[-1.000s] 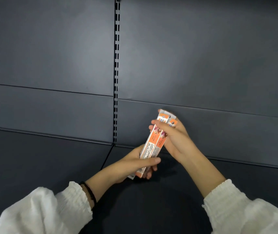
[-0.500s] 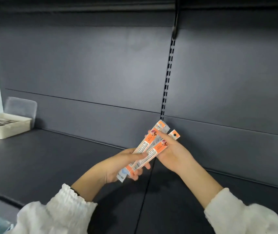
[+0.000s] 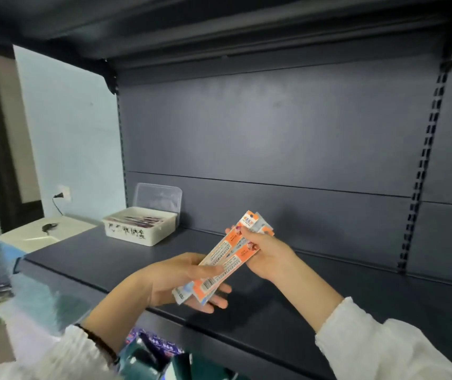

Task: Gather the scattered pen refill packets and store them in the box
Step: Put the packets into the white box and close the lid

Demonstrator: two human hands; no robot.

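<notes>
Packets of pen refills, a small orange-and-white bundle, look light, thin and slick-faced, stiff along their length only because of the refills inside. I judge they will fan apart or slide over one another unless pinched flat across the stack near both ends (a grip at one tip alone would likely let the rest swivel). The bundle is held in the air above the dark shelf, slanting from its lower end at about seven o'clock up to its hang-tab end at about one o'clock. The left hand takes the lower end, thumb pressed across the top and fingers spread underneath, a loose pinch and no fist. The right hand closes round the upper end, fingers curled behind and thumb over the face. The box, white and open with its clear lid propped up behind it, sits on the same shelf at about ten o'clock from the hands, well apart from them; its contents are too blurred to name.
</notes>
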